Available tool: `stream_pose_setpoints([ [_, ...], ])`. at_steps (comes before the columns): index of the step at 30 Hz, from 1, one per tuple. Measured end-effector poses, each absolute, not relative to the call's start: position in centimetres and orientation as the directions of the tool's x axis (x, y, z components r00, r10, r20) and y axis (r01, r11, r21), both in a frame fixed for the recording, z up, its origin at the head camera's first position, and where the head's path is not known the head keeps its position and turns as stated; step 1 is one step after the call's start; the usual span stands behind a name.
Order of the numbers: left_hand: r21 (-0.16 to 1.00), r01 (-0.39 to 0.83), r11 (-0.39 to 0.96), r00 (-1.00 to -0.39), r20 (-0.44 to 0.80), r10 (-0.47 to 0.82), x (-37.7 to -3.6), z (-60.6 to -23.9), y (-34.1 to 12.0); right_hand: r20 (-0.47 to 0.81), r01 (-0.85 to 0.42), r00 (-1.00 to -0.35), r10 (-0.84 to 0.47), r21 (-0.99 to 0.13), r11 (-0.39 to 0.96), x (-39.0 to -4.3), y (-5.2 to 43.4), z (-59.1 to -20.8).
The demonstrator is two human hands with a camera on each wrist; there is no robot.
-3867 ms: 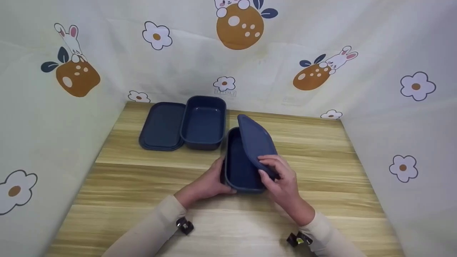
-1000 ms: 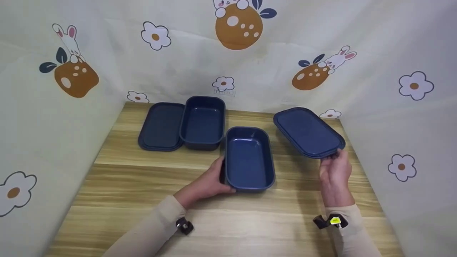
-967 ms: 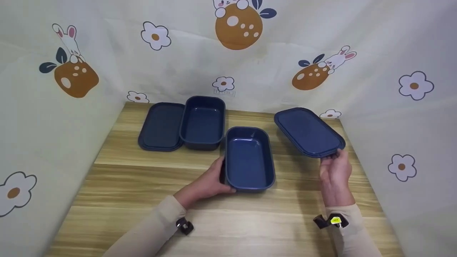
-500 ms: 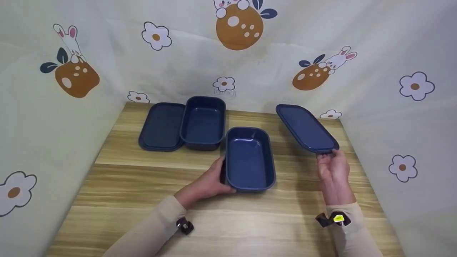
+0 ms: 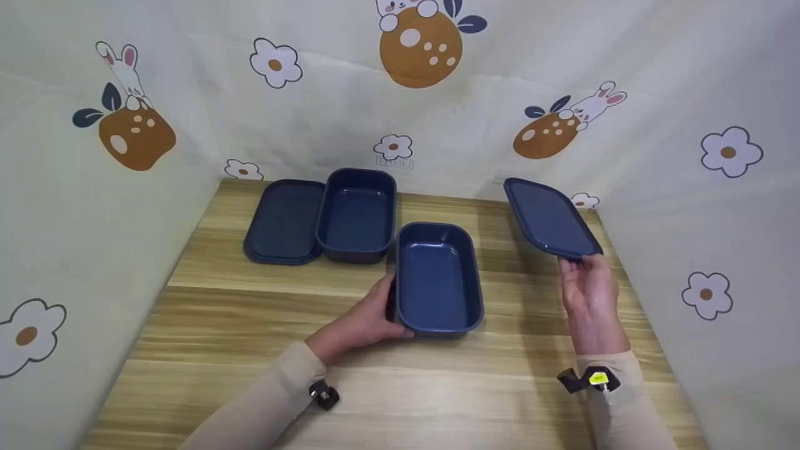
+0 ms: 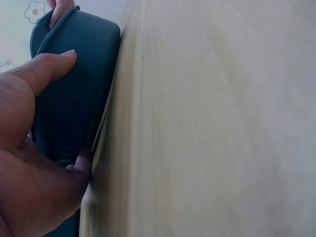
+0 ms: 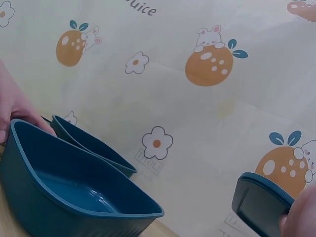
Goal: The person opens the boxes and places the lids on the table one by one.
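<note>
Cartoon-printed sheeting with rabbits and flowers walls in a wooden table (image 5: 250, 350) on three sides. From the head view, the left hand (image 5: 362, 322) grips the near left corner of an open blue box (image 5: 437, 278) at the table's middle, fingers curled round its wall; its long axis runs from the near edge toward the far edge. The right hand (image 5: 587, 287) pinches the near end of a blue lid (image 5: 550, 215), held in the air over the far right corner, tilted, its long axis pointing away toward the back sheeting. A second open box (image 5: 356, 212) and a flat lid (image 5: 284, 219) lie side by side at the far left.

At the left wrist, the thumb (image 6: 44, 74) presses the box's outer wall against the table.

At the right wrist, fingertips (image 7: 301, 212) clamp only the lid's corner (image 7: 259, 202). With so little of its end held, the lid could likely pivot and slip, or knock the sheeting behind it
</note>
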State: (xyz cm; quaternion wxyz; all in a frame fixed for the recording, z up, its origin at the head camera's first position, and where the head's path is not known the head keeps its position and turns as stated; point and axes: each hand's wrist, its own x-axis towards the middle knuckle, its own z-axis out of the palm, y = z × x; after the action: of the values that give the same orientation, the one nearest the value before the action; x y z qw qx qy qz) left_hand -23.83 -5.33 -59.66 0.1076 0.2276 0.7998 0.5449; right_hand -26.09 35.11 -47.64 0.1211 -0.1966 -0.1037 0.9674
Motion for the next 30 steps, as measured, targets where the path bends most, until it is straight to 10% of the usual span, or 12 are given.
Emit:
stream_pose_setpoints([
  [30,0.922,0.239,0.305,-0.874,0.068,0.481,-24.0,-59.7,-5.2,-0.346,-0.166,-0.900,0.266,-0.293,-0.942,-27.8,36.6,-47.8],
])
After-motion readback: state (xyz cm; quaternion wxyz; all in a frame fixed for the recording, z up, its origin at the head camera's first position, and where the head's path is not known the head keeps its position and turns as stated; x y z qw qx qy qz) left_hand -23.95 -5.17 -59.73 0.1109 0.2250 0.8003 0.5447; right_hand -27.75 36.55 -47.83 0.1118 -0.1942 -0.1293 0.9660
